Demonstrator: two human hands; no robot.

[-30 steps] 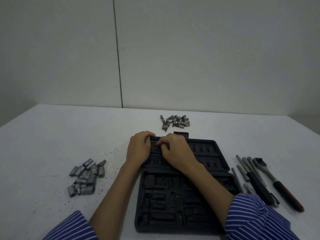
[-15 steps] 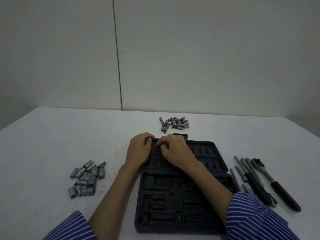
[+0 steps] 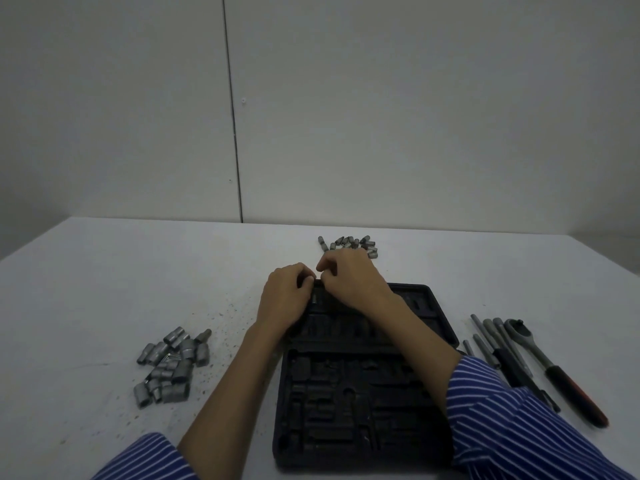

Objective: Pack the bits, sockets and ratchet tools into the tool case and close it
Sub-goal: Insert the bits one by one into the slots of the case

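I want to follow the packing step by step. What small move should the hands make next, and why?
Probably the right hand reaches on to the pile of bits just beyond it for another one, since the open case looks mostly unfilled.

One open case [image 3: 440,327] at lower centre, one ratchet [image 3: 550,365] at lower right, about five rods [image 3: 486,344] beside it, roughly fifteen sockets [image 3: 173,362] at lower left, a dozen-odd bits [image 3: 349,243] at centre, two hands [image 3: 287,299].

L hand [image 3: 285,299] & R hand [image 3: 349,277] side by side, fingers curled, forearms extended.
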